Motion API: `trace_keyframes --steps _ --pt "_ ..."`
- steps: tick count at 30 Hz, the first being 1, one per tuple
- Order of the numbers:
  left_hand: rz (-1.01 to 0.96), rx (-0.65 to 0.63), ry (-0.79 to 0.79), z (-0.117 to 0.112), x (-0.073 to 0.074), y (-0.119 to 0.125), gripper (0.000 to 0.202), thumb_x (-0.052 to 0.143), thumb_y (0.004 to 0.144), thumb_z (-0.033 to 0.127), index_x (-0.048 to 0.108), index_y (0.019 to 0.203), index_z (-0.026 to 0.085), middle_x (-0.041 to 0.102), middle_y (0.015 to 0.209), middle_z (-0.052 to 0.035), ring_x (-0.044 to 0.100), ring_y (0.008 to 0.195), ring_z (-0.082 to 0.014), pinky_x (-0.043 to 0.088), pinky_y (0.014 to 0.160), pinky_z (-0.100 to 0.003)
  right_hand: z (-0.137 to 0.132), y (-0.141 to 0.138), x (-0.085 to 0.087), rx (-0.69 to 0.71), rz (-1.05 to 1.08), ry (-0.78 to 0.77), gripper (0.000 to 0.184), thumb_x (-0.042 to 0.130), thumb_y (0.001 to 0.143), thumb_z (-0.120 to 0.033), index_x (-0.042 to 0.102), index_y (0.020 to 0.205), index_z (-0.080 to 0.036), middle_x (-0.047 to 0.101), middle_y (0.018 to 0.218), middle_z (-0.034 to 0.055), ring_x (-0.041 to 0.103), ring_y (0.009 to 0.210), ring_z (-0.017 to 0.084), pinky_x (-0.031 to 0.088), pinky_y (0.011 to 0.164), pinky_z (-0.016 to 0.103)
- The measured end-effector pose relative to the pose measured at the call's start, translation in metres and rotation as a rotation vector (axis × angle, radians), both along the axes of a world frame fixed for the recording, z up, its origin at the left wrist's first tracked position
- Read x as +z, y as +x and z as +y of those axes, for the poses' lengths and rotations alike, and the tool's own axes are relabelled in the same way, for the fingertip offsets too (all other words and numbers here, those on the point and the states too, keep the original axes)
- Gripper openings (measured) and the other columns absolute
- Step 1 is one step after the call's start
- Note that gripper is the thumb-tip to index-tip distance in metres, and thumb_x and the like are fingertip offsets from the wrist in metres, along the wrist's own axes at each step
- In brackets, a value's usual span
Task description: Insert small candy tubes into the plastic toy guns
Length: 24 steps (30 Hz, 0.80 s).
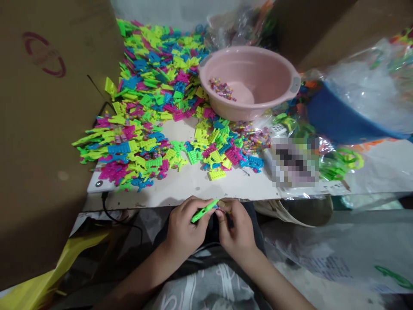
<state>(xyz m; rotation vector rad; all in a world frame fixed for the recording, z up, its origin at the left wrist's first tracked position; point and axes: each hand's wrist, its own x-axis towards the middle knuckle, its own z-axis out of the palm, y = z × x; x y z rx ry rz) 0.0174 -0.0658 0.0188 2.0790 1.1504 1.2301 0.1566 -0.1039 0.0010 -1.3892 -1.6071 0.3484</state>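
Brown cardboard walling off the whole left side, with a red stamp near its top; a second cardboard sheet closing the far right corner. White desk between them, its bare strip only along the near edge; front rim just above the hands, a black cable dropping over it at the left. Little open room: far half buried, right side taken by clear plastic bags and one blue tub.

Heap of small plastic pieces in green, yellow, pink and blue, too many to count, spreading from the far wall to mid-desk. One pink basin right of the heap, a small scatter of tiny coloured bits on its bottom. One blurred box near the right front edge, green rings just beside it.

Below the rim, over the lap: left hand with fingers pinching one green plastic piece, held slanted, its upper end meeting the right hand. Right fingers pressed together on something tiny at that end; too small to tell what.
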Motion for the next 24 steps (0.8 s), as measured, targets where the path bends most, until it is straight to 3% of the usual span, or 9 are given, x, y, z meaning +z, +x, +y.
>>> trace_keyframes --steps 4,9,16,20,24 --pt "-0.038 -0.01 -0.039 0.001 0.0 -0.002 0.006 0.065 0.085 0.013 0.063 0.084 0.019 0.071 0.076 -0.0009 0.068 0.069 -0.0118 0.052 0.066 -0.018 0.004 0.006 0.005 0.05 0.046 -0.038 0.011 0.049 0.092 -0.014 0.049 0.085 -0.023 0.062 0.078 0.0026 0.059 0.071 0.018 0.046 0.063 0.027" --pt "-0.04 -0.056 -0.117 0.001 0.008 -0.004 0.007 0.065 0.083 0.013 0.064 0.082 0.02 0.072 0.075 -0.0008 0.067 0.066 -0.013 0.052 0.061 -0.019 0.005 0.018 0.01 0.21 0.149 -0.159 0.013 0.05 0.093 -0.019 0.046 0.082 -0.023 0.061 0.077 0.0018 0.059 0.07 0.016 0.047 0.063 0.026" --pt "-0.075 -0.07 -0.268 0.002 0.017 -0.006 0.004 0.066 0.082 0.017 0.064 0.079 0.02 0.073 0.073 -0.0003 0.067 0.065 -0.0138 0.052 0.061 -0.02 0.006 0.024 0.007 0.275 0.172 -0.147 0.014 0.049 0.095 -0.023 0.043 0.083 -0.023 0.061 0.077 0.0018 0.058 0.068 0.016 0.046 0.061 0.026" --pt "-0.083 -0.009 -0.341 0.002 0.01 -0.004 0.005 0.065 0.083 0.018 0.063 0.078 0.02 0.073 0.074 0.0006 0.068 0.067 -0.0138 0.052 0.062 -0.02 0.009 0.019 0.008 0.229 0.045 -0.098 0.012 0.05 0.094 -0.018 0.046 0.083 -0.023 0.062 0.076 0.0021 0.059 0.067 0.016 0.046 0.06 0.026" --pt "-0.088 0.05 -0.24 0.002 0.0 -0.002 0.007 0.062 0.087 0.017 0.064 0.092 0.02 0.073 0.085 -0.0014 0.069 0.08 -0.0145 0.053 0.072 -0.022 0.011 0.01 0.01 0.089 -0.133 -0.01 0.01 0.048 0.094 -0.013 0.051 0.089 -0.022 0.064 0.081 0.0061 0.06 0.072 0.02 0.049 0.065 0.031"
